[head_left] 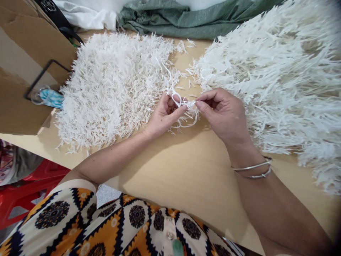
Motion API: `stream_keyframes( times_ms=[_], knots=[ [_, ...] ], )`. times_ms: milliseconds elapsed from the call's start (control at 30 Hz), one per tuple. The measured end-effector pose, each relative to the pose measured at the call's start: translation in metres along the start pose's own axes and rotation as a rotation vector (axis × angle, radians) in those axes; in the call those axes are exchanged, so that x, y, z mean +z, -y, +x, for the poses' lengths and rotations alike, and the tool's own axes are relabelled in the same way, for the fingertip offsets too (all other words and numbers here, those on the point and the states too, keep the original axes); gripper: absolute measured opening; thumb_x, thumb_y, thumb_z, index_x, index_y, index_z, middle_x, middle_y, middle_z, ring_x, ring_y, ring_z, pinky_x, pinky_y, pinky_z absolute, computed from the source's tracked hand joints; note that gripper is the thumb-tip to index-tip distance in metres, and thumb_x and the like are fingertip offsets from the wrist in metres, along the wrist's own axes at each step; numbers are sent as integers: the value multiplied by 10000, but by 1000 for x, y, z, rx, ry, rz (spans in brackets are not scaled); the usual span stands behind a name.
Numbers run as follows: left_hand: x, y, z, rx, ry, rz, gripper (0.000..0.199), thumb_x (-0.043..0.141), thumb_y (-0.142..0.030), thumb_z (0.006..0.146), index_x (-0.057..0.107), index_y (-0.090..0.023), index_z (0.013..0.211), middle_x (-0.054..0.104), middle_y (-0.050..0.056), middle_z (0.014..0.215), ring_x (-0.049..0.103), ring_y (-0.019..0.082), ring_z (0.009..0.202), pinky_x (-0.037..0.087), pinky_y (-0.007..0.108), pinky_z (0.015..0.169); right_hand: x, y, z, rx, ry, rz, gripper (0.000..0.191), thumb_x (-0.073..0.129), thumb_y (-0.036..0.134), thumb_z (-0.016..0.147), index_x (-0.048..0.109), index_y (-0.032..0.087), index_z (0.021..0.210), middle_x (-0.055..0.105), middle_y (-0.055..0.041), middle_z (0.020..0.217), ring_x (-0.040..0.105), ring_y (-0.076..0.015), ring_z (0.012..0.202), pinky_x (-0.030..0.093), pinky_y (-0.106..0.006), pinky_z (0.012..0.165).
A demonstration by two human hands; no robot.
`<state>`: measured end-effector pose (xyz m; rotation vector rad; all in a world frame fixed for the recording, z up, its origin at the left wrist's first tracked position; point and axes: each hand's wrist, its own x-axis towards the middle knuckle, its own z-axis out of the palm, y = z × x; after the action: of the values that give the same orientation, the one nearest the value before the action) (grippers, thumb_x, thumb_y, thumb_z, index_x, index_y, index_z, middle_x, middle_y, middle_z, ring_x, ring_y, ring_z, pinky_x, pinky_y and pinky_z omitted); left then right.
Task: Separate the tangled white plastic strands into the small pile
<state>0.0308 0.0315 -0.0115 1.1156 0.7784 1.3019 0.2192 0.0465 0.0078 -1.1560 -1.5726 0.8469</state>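
Note:
Over the light wooden table, my left hand (169,112) is closed, thumb and fingers pinching a small bunch of thin white strands (189,104) with looping ends. A white cord-like strand (169,75) curls up from it over the left pile. My right hand (220,110) pinches the other end of the bunch between thumb and forefinger. Whether it grips one strand or several is too small to tell. Another white loop (188,125) hangs below the fingers. Both hands are close together, between two piles of white, spiky sprigs.
A dense pile of short white sprigs (114,85) lies left, a larger heap of longer ones (279,78) right. Loose bits (181,47) lie between. A cardboard box (29,71) stands at far left. Green cloth (170,19) lies along the back. Red stools (34,185) stand below the table edge.

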Motion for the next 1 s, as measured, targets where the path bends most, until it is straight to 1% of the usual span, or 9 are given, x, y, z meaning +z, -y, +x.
stream_keyframes(
  times_ms=[167,267,367,567,667,767,867,933,1000],
  knots=[
    [-2,0,1,-26,15,33,464,847,-477,887,477,-245,1043,648,-57,919,655,73,824,547,243,792,0,-1,-1,-54,-70,-34,58,723,266,930,672,257,905,711,-11,908,674,-181,850,580,-397,871],
    [-2,-2,2,-41,49,59,542,918,-453,814,484,-239,1056,693,-41,980,695,92,881,565,251,827,1,-1,-2,-56,-77,-25,77,721,278,942,659,267,899,689,-4,866,664,-180,806,590,-400,844],
    [-1,-3,2,-47,39,46,546,925,-441,807,498,-237,1080,723,-37,983,712,101,879,570,259,840,1,1,-2,-65,-90,-17,68,742,272,922,675,273,912,685,5,849,656,-175,783,591,-389,823],
    [-1,-1,3,-21,-19,-26,519,916,-421,813,520,-237,1094,753,-47,981,726,94,877,576,262,871,-2,6,-2,-65,58,-31,104,707,270,943,769,262,1026,774,-30,984,711,-200,901,590,-399,876],
    [-1,-1,3,-47,-6,-32,527,935,-417,789,532,-236,1076,767,-48,978,734,91,870,571,240,841,-1,4,-2,-68,74,-59,76,731,292,928,764,257,987,776,-31,956,711,-203,894,582,-386,840],
    [-2,-1,4,-81,3,-45,518,938,-414,791,547,-235,1079,780,-42,978,744,90,862,575,234,829,1,0,-2,-45,67,1,54,748,277,912,726,257,957,741,-15,903,691,-188,847,567,-364,795],
    [-2,-1,5,-100,11,-36,516,952,-410,773,553,-222,1040,793,-20,1015,758,106,921,586,247,875,5,-3,-4,-11,38,37,5,700,257,937,699,261,935,694,0,853,650,-171,789,531,-347,742],
    [-3,0,7,-108,13,-21,515,957,-412,763,556,-213,1020,797,-5,1036,761,116,950,587,255,900,10,-3,-5,33,0,12,39,670,262,953,680,261,915,663,7,819,611,-161,740,497,-341,709],
    [-4,1,8,-128,11,-6,512,956,-416,762,564,-208,1016,799,0,1022,757,113,917,583,250,870,14,-2,-7,80,-36,-34,61,650,270,961,660,260,902,644,12,790,582,-157,706,475,-341,692]
  ],
)
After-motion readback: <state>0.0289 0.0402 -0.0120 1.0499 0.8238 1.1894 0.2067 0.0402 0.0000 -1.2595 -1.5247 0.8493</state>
